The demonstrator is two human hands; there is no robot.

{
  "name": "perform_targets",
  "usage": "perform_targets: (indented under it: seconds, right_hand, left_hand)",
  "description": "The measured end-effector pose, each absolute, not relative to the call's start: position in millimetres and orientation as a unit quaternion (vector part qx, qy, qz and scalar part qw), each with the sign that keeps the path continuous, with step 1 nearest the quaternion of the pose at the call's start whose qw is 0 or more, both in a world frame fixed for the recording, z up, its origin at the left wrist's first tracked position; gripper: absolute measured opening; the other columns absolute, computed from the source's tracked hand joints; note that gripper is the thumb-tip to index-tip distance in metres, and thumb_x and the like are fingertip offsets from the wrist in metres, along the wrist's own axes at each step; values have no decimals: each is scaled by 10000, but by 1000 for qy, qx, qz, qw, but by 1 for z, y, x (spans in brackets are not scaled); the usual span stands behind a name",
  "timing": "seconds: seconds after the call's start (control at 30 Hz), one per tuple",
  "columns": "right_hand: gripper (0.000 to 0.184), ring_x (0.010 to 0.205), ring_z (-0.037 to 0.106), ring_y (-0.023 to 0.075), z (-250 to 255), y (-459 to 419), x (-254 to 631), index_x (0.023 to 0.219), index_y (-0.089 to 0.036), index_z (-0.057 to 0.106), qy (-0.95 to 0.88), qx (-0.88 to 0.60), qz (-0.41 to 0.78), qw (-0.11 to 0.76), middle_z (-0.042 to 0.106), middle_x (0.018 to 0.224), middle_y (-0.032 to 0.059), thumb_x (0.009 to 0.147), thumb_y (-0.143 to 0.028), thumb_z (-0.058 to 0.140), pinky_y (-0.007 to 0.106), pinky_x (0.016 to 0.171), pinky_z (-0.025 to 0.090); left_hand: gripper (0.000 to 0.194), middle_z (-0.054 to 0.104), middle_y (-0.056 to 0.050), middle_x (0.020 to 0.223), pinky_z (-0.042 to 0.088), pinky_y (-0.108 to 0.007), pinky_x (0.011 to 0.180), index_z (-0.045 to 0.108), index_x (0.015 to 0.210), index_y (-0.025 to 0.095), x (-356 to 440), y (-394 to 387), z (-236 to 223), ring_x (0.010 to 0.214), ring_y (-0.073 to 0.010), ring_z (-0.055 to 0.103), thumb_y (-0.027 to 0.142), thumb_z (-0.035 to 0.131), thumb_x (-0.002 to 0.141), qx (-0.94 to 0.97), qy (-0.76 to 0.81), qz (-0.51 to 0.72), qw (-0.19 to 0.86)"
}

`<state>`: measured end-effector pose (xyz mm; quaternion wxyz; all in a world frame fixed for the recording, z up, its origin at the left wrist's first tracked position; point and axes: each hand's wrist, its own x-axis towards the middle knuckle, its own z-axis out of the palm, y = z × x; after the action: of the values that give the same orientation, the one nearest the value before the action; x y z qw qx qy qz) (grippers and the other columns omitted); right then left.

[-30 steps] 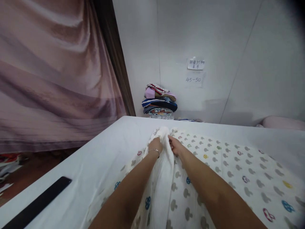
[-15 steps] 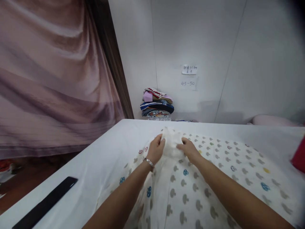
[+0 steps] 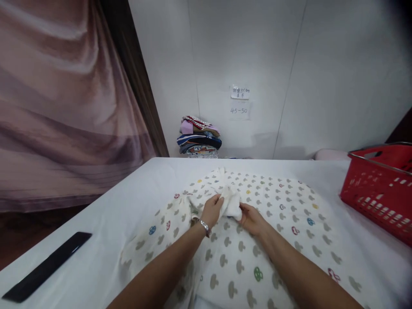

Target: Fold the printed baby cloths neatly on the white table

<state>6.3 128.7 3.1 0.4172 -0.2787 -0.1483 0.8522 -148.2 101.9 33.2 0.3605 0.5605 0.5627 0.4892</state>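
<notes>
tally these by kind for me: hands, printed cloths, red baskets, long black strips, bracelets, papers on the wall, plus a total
Hands: 2 (left hand, right hand)
Printed cloth: 1
Red basket: 1
Long black strip: 1
Bracelet: 1
Wall papers: 2 (upper paper, lower paper)
Total: 8

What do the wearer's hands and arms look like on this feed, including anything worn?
The left hand and right hand are ungloved; no sleeves show on the forearms. A shiny silver bracelet circles the left wrist; the right shows none.
</notes>
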Motion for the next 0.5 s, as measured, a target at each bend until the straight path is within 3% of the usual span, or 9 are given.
perform_targets:
  seconds: [0.13, 0.23, 0.3, 0.43, 0.5]
  right_hand:
    - [126, 634, 582, 154, -4, 131, 7, 893, -118, 563, -181, -249, 864, 399, 609, 699, 35, 778, -113, 512, 241, 581, 469]
    - [173, 583, 542, 144, -8, 130, 8, 869, -151, 569, -296, -269, 808, 432, 583, 664, 3, 703, -180, 610, 236, 550, 432]
    - [157, 581, 517, 147, -9, 131, 12, 806, -163, 572, -417, -340, 701, 469, 561, 640, -7, 668, -214, 626, 238, 551, 407]
    - [68, 759, 515, 199, -2, 137, 26, 666, -182, 556, -649, -448, 359, 499, 561, 715, 19, 682, -247, 565, 281, 694, 381]
    - [76, 764, 514, 204, 2, 140, 32, 674, -193, 551, -679, -465, 283, 493, 551, 693, 15, 702, -262, 540, 293, 721, 368]
  left_hand:
    - [291, 656, -14, 807, 433, -254, 664, 639, 916, 176, -142, 96, 40, 748, -158, 565, 359, 441, 808, 612, 556, 479, 295]
    - [293, 643, 6, 766, 423, -240, 650, 631, 956, 200, -139, 92, 44, 718, -142, 557, 348, 407, 840, 654, 566, 442, 238]
    - [292, 640, 17, 766, 419, -234, 653, 621, 986, 221, -138, 91, 50, 709, -132, 558, 338, 387, 857, 674, 579, 416, 192]
    - [282, 631, 2, 836, 421, -243, 704, 596, 1032, 240, -134, 90, 63, 775, -137, 567, 303, 371, 873, 714, 597, 360, 61]
    - [281, 605, -15, 873, 423, -249, 713, 576, 1056, 235, -130, 89, 65, 810, -142, 559, 287, 365, 878, 733, 595, 328, -7]
